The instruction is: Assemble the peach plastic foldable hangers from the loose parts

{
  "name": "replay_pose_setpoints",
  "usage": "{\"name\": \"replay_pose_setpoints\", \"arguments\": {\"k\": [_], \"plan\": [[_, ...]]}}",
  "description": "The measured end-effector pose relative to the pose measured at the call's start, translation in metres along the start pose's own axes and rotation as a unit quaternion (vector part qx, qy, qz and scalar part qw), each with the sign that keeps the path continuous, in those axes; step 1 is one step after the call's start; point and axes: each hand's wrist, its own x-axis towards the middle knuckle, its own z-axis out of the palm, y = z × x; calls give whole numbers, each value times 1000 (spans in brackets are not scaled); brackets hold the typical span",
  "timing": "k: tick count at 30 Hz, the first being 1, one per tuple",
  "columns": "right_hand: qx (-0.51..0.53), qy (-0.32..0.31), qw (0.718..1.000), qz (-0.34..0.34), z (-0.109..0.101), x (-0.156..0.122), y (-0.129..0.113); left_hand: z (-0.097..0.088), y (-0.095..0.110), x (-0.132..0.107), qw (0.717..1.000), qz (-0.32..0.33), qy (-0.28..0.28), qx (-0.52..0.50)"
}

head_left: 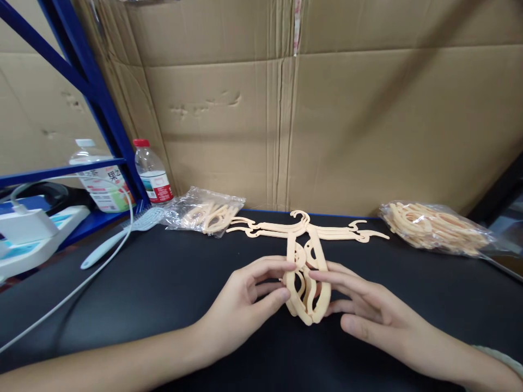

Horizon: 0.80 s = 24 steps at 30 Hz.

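Between my hands stands a folded beige plastic clothes hanger [322,299], its rounded end toward me and its curved inner pieces showing through the frame. My left hand [249,299] pinches its left side with the thumb in front. On the other side, my right hand [376,310] holds it with the fingers, the index finger lying across the front; its thumb is apart from the hanger. Right behind it lie unfolded beige hangers [269,230], stacked with arms spread and hooks pointing away from me. Some fingertips are hidden behind the folded hanger.
Clear bags of beige hangers lie at the back left [210,215] and back right [437,228]. A pale blue hairbrush [110,245], a white cable [77,288], a red-capped bottle [153,174] and a power strip [44,239] are on the left. A cardboard wall [229,125] closes the back.
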Motion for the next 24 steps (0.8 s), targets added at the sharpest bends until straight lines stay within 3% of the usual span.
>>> {"name": "replay_pose_setpoints", "arguments": {"k": [7,14,18,24], "plan": [[-14,-19,999,33,1,-1,-4,2,2,-4,1000,5,-23,10],[-52,-8,997,63,-2,-6,-4,-3,2,-9,983,39,-85,161],[-75,-1,995,60,-4,-5,-6,-6,0,-12,975,31,-117,187],[-74,11,997,20,-6,0,-8,-5,1,-10,979,72,-86,171]]}}
